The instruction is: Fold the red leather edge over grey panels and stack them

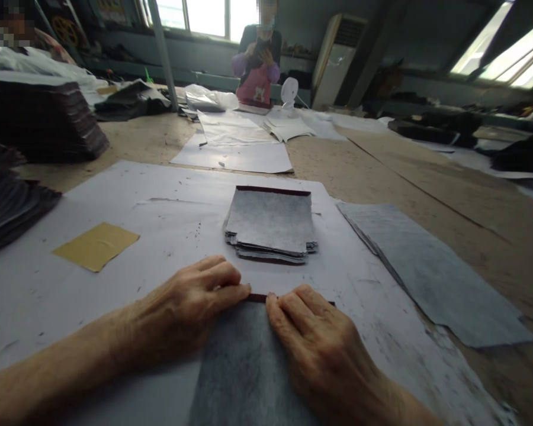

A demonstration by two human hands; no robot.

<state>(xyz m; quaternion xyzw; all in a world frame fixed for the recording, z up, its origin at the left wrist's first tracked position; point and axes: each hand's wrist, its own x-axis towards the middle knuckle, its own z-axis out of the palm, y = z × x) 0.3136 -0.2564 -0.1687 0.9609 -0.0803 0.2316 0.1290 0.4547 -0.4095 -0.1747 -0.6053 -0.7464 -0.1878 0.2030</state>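
Note:
A grey sheet of backed fabric [244, 367] lies in front of me, with a narrow dark red strip folded over along its far edge. My left hand [190, 307] presses on the left part of that folded edge, fingers curled together and the thumb tip at the strip. On the right part, my right hand [320, 337] has its fingers bent and pinched down on the same fold. A short stretch of the strip shows between the two hands. Just beyond them sits a stack of similar grey pieces [270, 219], the top one with a dark red far edge.
White paper [169, 225] covers the table under the work. A yellowish square [96, 245] lies at left, more grey sheets [430, 266] at right. Dark stacks [39, 118] rise at far left. Across the table stand a person [257, 59] and a small white fan [289, 92].

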